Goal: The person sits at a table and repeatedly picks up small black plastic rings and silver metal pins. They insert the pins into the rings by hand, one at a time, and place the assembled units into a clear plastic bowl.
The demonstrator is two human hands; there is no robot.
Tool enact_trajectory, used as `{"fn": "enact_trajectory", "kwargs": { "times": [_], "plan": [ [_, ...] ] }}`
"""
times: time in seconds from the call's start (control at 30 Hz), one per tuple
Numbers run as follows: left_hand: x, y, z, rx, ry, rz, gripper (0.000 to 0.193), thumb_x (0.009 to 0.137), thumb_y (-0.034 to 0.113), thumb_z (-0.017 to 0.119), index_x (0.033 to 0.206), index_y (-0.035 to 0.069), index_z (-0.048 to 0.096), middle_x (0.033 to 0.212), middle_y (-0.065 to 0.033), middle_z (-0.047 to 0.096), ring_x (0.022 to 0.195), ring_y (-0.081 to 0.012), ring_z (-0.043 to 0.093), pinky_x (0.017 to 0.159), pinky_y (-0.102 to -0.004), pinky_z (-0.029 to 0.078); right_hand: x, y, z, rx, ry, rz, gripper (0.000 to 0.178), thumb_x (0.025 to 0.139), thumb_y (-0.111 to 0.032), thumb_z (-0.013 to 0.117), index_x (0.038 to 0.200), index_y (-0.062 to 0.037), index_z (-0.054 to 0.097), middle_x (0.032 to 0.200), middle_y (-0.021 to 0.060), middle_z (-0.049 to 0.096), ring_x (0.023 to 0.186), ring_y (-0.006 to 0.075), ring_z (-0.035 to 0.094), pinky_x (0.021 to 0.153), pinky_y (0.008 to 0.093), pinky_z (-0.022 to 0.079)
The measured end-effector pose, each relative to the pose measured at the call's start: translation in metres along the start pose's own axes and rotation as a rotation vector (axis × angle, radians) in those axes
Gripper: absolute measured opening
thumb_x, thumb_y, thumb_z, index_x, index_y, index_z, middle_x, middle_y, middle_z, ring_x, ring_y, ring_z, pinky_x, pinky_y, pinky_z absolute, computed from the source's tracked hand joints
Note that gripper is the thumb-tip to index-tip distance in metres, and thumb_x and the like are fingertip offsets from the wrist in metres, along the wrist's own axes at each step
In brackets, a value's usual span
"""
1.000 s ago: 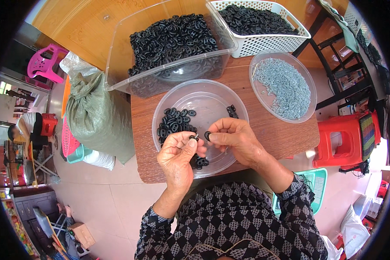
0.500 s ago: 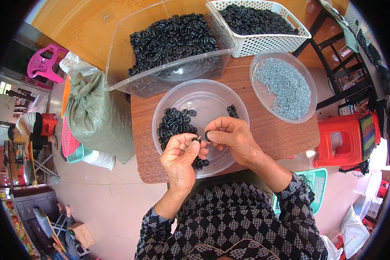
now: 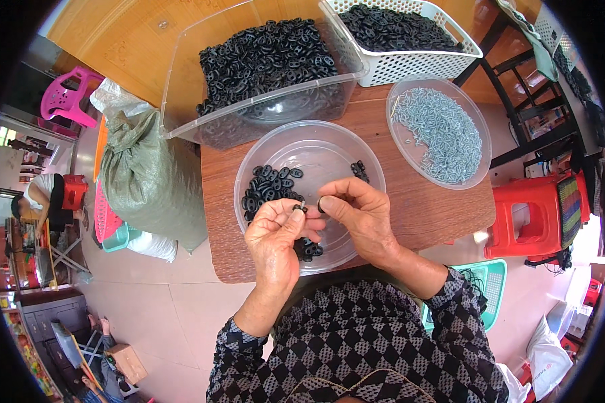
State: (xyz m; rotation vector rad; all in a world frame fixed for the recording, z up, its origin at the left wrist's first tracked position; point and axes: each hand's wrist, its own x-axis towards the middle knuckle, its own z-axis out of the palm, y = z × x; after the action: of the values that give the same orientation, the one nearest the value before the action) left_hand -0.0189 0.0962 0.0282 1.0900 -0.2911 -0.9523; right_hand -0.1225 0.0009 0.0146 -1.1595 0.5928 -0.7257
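Black piece (image 3: 298, 209) with metal pin (image 3: 302, 203), above clear bowl (image 3: 326, 153), pinched in left hand (image 3: 275, 236); pin's long axis seemingly toward bowl's far rim. Right hand (image 3: 363, 218) pinches second black piece (image 3: 320, 205) just beside, toward bowl's right rim.

Mid-frame, my left hand (image 3: 273, 238) partly hides its black piece (image 3: 299, 209), my right hand (image 3: 361, 218) much of its dark one (image 3: 320, 205). The clear bin (image 3: 275, 111) runs off the top edge; upper right, silvery bits (image 3: 444, 138) are too small to make out.
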Motion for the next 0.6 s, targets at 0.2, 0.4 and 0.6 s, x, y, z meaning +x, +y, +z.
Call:
{"fn": "enact_trajectory", "kwargs": {
  "times": [0.2, 0.4, 0.6],
  "plan": [
    [0.0, 0.0, 0.002, -0.048, -0.011, -0.037, 0.007, 0.088, 0.002, 0.053, 0.092, -0.004, 0.053, 0.082, -0.0168, 0.064, 0.068, -0.0238, 0.065, 0.053, -0.03, 0.053, 0.002, 0.004, 0.004, 0.034, 0.018, 0.036, 0.009, 0.082, -0.001, 0.06, 0.091, 0.0011, 0.06, 0.081, 0.0016, 0.061, 0.074, 0.0061, 0.056, 0.066, 0.0211, 0.047],
    [0.002, 0.005, 0.0, -0.042, -0.011, -0.035, 0.008, 0.088, 0.002, 0.054, 0.092, -0.004, 0.054, 0.08, -0.0165, 0.064, 0.068, -0.0232, 0.065, 0.053, -0.0301, 0.053, 0.0, 0.003, -0.002, 0.047, -0.036, 0.05, 0.013, 0.082, -0.002, 0.063, 0.095, -0.0003, 0.06, 0.086, 0.0009, 0.06, 0.077, 0.006, 0.054, 0.069, 0.0198, 0.045],
    [0.005, 0.0, -0.003, 0.054, 0.016, 0.052, 0.007, 0.086, 0.0, 0.056, 0.091, -0.005, 0.055, 0.079, -0.0154, 0.063, 0.065, -0.0198, 0.064, 0.052, -0.0278, 0.053, 0.001, -0.004, -0.005, -0.022, -0.041, 0.132, 0.014, 0.081, -0.001, 0.061, 0.095, 0.003, 0.061, 0.084, 0.0038, 0.063, 0.075, 0.0077, 0.057, 0.068, 0.0223, 0.048]
  ]
}}
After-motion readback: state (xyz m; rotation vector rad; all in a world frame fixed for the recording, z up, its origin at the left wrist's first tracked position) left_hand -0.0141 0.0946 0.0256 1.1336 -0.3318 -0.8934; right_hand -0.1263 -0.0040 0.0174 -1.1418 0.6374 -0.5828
